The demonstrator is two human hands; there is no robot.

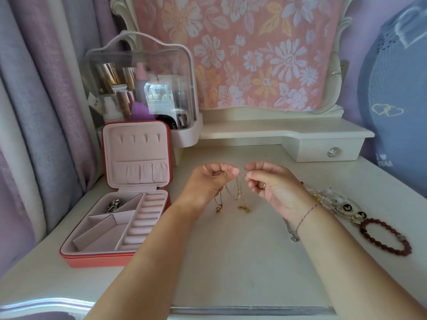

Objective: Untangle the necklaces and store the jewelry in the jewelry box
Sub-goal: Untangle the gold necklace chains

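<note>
Necklaces (233,192): gold chains hang tangled btw both hands, just above table (231,262), pendants low, approx. on the top. L hand (208,181) pinches one strand, fingers curled; R hand (270,183) pinches another at fingertips. Keep strands slack, part hands slowly, tease crossings loose; don't tug. Box (76,252) lies open at left.

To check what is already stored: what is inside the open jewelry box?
A silver chain lies in the back left compartment of the jewelry box. The other compartments and the ring rolls show no jewelry. The inside of the lid pocket is covered by its fabric.
</note>
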